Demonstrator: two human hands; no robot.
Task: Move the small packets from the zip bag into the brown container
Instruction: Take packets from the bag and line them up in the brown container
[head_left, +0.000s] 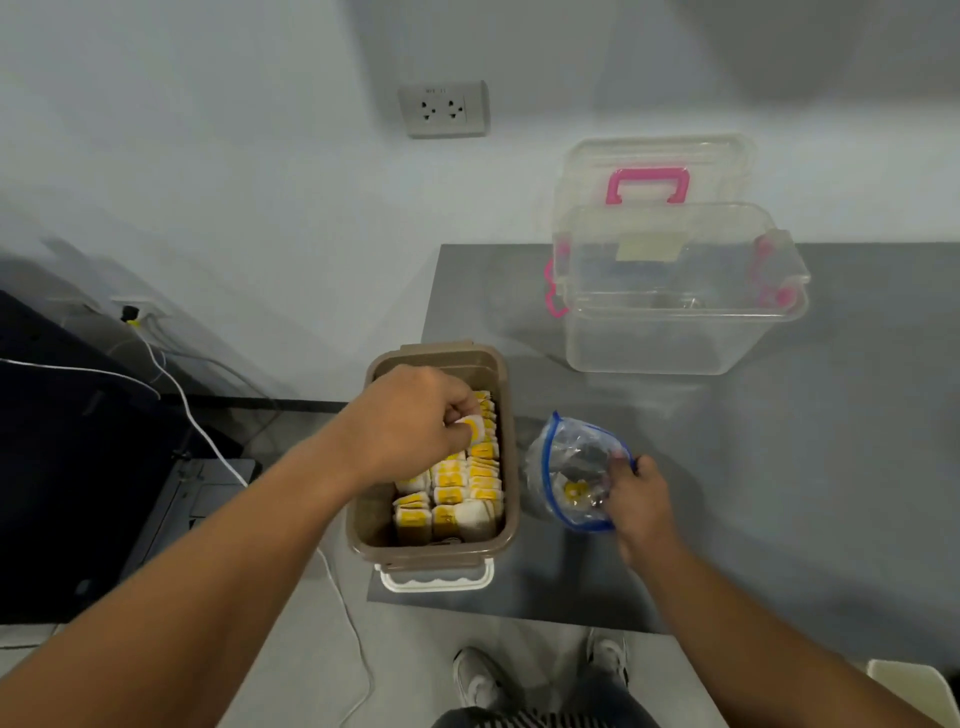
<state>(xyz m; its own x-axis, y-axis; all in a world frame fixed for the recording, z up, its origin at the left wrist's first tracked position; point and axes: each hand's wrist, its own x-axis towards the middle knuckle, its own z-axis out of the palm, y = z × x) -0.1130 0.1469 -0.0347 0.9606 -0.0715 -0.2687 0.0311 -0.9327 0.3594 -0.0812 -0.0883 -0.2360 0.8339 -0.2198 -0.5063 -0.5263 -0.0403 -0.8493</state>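
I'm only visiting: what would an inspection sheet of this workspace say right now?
Surface: grey table.
Job's things: brown container holds rows of yellow-white packets; zip bag beside it, open, with a yellow packet inside.
Clutter: clear box with pink latches; its lid stands behind it.
Hands: left hand pinches a single packet over the container; right hand grips the bag's rim.
Cables: white cable on the floor, left.
Surroundings: wall socket; shoes below.

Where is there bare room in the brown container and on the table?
Brown plastic container: a bare strip along its left wall, beside the white-and-yellow packets. Grey table: bare right of the clear blue-rimmed zip bag and the right hand. Crowded: the narrow gap between container and bag.
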